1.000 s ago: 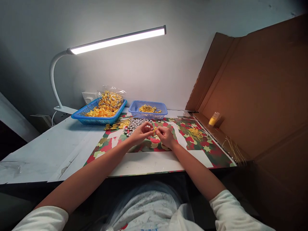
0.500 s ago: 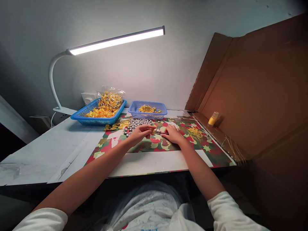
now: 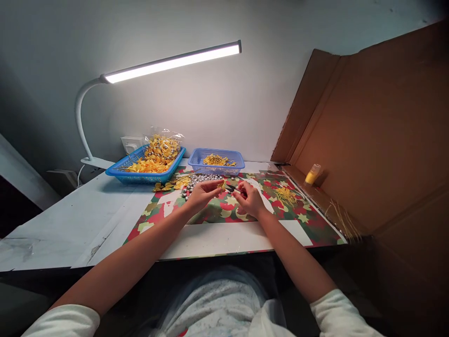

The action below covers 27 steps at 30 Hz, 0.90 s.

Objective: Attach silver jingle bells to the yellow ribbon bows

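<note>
In front of me my left hand (image 3: 201,196) pinches a small yellow flower-like piece (image 3: 222,185) between thumb and fingertips. My right hand (image 3: 250,199) is closed around small pliers (image 3: 230,188) with dark, narrow jaws, which point left at the yellow piece. Whether the jaws touch it is too small to tell. Just behind my left hand lies a pile of shiny silver beads (image 3: 203,179), with loose yellow flower pieces (image 3: 171,184) to its left. Both hands are over a red and green patterned sheet (image 3: 210,214).
A blue basket (image 3: 140,178) of yellow flowers stands back left, beside a smaller basket (image 3: 196,167) of yellow stems. Yellow threads (image 3: 286,196) lie to the right. Beyond are a yellow-filled bottle (image 3: 312,174) and a cardboard wall (image 3: 379,126). A lit lamp (image 3: 171,62) hangs overhead.
My right hand has turned and lifted slightly, and the pliers' dark jaws now show more clearly. My left hand still holds the yellow piece in nearly the same spot.
</note>
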Tool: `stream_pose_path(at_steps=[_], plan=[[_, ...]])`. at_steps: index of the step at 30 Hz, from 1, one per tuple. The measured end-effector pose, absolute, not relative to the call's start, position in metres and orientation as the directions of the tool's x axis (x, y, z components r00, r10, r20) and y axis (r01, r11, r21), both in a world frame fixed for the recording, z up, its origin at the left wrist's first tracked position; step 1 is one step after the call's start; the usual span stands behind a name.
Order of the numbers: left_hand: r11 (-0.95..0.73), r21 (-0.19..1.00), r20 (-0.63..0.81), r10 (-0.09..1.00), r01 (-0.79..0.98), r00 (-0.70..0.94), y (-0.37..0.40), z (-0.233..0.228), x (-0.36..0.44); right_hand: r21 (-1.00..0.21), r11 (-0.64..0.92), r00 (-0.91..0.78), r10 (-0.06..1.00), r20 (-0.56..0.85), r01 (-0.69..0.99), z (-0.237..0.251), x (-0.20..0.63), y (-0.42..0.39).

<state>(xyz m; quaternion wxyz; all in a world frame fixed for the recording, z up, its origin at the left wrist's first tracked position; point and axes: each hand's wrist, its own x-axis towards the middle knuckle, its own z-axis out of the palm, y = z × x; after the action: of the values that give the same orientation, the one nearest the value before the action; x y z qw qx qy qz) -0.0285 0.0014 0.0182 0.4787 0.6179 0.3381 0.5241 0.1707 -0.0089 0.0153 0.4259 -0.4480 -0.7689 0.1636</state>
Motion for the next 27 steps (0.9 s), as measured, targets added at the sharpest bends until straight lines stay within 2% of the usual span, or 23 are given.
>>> stream_pose_path(at_steps=[9, 20, 27], plan=[[-0.400, 0.916, 0.400, 0.896, -0.041, 0.194, 0.001, 0.011, -0.027, -0.544, 0.571, -0.236, 0.791, 0.564, 0.614, 0.010, 0.161, -0.013], [-0.476, 0.878, 0.463, 0.870, 0.045, 0.171, -0.003, 0.015, -0.025, -0.555, 0.573, -0.182, 0.776, 0.604, 0.603, 0.004, 0.159, -0.009], [-0.462, 0.886, 0.452, 0.879, 0.036, 0.153, -0.005, 0.018, -0.024, -0.452, 0.567, -0.154, 0.723, 0.673, 0.688, -0.001, 0.160, -0.008]])
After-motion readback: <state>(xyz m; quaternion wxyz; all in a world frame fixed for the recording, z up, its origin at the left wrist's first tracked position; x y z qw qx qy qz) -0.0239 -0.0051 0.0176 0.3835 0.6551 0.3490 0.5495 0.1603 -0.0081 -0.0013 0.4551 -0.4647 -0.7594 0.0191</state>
